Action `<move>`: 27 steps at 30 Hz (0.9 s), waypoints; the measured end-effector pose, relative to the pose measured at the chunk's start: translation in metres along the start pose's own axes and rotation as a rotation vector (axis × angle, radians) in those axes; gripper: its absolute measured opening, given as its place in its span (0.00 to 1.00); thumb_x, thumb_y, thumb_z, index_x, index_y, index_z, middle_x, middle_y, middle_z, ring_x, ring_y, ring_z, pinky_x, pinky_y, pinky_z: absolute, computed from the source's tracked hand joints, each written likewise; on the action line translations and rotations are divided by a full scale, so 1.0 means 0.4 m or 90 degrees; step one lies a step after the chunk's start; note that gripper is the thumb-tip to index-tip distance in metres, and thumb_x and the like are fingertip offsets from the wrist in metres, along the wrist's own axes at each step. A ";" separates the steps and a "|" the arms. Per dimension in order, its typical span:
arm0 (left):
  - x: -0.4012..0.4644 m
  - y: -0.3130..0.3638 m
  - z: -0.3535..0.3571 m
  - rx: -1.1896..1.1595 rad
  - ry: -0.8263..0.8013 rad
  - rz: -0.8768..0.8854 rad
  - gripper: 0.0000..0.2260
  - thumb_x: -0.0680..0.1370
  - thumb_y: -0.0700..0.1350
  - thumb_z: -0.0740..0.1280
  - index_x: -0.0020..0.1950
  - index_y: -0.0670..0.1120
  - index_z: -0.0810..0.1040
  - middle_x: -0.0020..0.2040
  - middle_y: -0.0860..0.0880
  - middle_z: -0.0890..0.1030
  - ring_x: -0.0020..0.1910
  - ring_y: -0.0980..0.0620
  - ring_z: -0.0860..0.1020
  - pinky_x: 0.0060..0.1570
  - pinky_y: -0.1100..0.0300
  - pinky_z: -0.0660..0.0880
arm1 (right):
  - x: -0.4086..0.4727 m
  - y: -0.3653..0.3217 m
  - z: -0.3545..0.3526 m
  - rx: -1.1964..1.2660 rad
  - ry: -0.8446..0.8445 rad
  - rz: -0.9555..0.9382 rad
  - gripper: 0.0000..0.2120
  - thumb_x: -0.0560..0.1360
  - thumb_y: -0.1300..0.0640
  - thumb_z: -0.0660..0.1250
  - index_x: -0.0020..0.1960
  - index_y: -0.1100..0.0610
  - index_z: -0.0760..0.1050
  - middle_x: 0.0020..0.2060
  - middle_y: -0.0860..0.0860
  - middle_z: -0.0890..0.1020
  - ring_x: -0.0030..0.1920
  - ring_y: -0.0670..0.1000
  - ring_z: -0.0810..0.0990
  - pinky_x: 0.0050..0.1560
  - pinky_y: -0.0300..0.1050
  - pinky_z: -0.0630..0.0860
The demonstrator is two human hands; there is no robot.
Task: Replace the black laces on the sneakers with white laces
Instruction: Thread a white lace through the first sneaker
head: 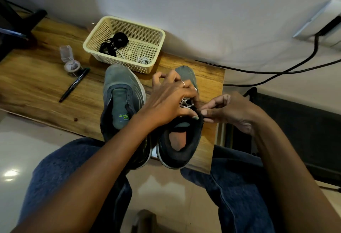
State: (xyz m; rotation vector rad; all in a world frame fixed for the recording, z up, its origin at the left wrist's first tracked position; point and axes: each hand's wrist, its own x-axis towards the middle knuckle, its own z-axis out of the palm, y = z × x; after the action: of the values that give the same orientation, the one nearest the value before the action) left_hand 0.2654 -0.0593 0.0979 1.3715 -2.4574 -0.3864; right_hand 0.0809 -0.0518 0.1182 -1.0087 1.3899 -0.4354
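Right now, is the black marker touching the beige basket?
Apart. The head view shows the black marker lying on the wooden table, with bare wood between its tip and the beige basket.

On your wooden surface [36, 77] you have a black marker pen [73, 85] lying at a slant, just beside a small clear container [71, 66] whose lid stands flipped open. At the far left edge sits a dark object — too cut off to identify. Off to your right, a black cable [302, 61] runs from a wall socket [321, 22] down across the white wall.
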 end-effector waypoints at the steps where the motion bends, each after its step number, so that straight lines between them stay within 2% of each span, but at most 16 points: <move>1: 0.000 0.001 -0.002 0.003 -0.005 0.005 0.16 0.66 0.63 0.71 0.50 0.58 0.81 0.55 0.61 0.78 0.61 0.52 0.64 0.52 0.57 0.49 | 0.002 0.002 0.000 -0.001 0.000 -0.001 0.03 0.69 0.72 0.70 0.40 0.66 0.80 0.33 0.57 0.83 0.34 0.48 0.82 0.35 0.35 0.80; 3: 0.000 0.002 -0.001 -0.005 -0.011 0.003 0.15 0.66 0.62 0.72 0.49 0.58 0.81 0.54 0.58 0.78 0.62 0.52 0.64 0.51 0.59 0.47 | 0.004 0.005 0.001 -0.007 0.003 -0.008 0.04 0.69 0.71 0.70 0.39 0.65 0.81 0.32 0.56 0.83 0.33 0.47 0.82 0.34 0.35 0.79; 6: 0.000 0.002 0.000 -0.022 -0.014 -0.019 0.14 0.66 0.61 0.73 0.48 0.58 0.82 0.52 0.52 0.71 0.63 0.52 0.63 0.51 0.60 0.47 | 0.007 0.007 0.003 -0.023 0.001 -0.016 0.03 0.69 0.71 0.71 0.40 0.66 0.80 0.33 0.57 0.83 0.32 0.46 0.82 0.34 0.34 0.78; 10: -0.001 0.005 0.001 -0.022 -0.019 -0.014 0.12 0.66 0.59 0.73 0.47 0.58 0.82 0.52 0.52 0.67 0.59 0.56 0.58 0.49 0.62 0.46 | 0.008 0.007 0.004 -0.041 -0.002 -0.023 0.04 0.68 0.71 0.72 0.43 0.68 0.80 0.35 0.58 0.83 0.34 0.46 0.82 0.35 0.34 0.78; 16: 0.001 0.001 0.005 -0.010 -0.022 0.014 0.13 0.67 0.60 0.72 0.47 0.55 0.83 0.53 0.49 0.75 0.60 0.53 0.65 0.54 0.59 0.49 | 0.010 0.012 0.007 -0.056 0.009 -0.028 0.05 0.67 0.70 0.73 0.42 0.67 0.81 0.38 0.59 0.83 0.35 0.45 0.82 0.36 0.33 0.78; 20: 0.003 -0.001 0.007 0.014 -0.031 0.028 0.14 0.67 0.62 0.70 0.47 0.56 0.82 0.51 0.52 0.78 0.60 0.53 0.67 0.56 0.57 0.49 | 0.013 0.014 0.011 -0.036 0.004 -0.025 0.04 0.67 0.70 0.73 0.40 0.65 0.81 0.36 0.57 0.83 0.35 0.45 0.82 0.36 0.33 0.77; 23: 0.003 -0.003 0.007 0.014 -0.039 0.023 0.14 0.67 0.62 0.70 0.47 0.57 0.82 0.51 0.53 0.78 0.60 0.53 0.67 0.58 0.55 0.50 | 0.012 0.014 0.010 -0.026 0.009 -0.025 0.04 0.66 0.70 0.73 0.39 0.64 0.81 0.35 0.55 0.84 0.35 0.45 0.82 0.36 0.34 0.78; 27: -0.001 -0.001 -0.002 0.000 -0.032 0.007 0.13 0.68 0.60 0.72 0.49 0.57 0.82 0.51 0.52 0.75 0.60 0.55 0.65 0.56 0.56 0.50 | 0.003 0.011 0.008 -0.052 0.009 -0.031 0.06 0.64 0.68 0.75 0.41 0.65 0.82 0.37 0.57 0.85 0.38 0.47 0.83 0.39 0.35 0.79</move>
State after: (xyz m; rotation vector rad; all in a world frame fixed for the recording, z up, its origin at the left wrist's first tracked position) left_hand 0.2662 -0.0592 0.0984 1.3630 -2.5037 -0.4229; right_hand 0.0829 -0.0493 0.1136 -1.1093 1.4077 -0.4245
